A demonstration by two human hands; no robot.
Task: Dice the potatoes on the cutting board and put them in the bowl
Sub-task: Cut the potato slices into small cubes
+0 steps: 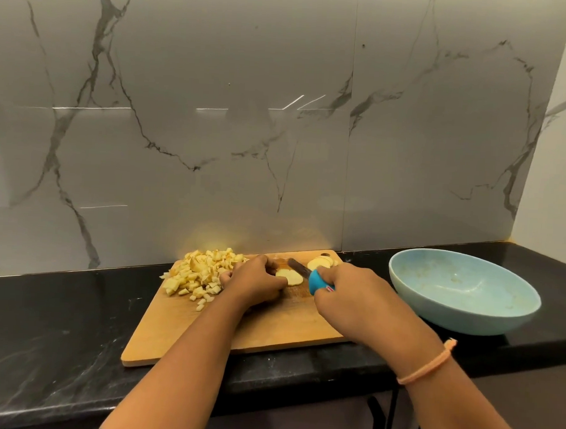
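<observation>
Head view: dicing was the step in hand. On the cutting board (237, 329), the left hand (256, 281) had its fingers curled down on a stack of potato slices (290, 277) near twelve o'clock. The right hand (346, 291) had its fingers wrapped round the knife (300, 267), blade at the stack. A pile of dice (198, 272) lay at ten o'clock and spare slices (320, 264) at one o'clock. The bowl (449, 315) stood on the bench (60, 318) at three o'clock, with no dice visible inside. The next cut likely called for keeping the knuckles clear.

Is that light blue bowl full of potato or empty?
Empty of dice: the bowl shows only pale smears inside, while the diced potato pile sits on the cutting board.
</observation>
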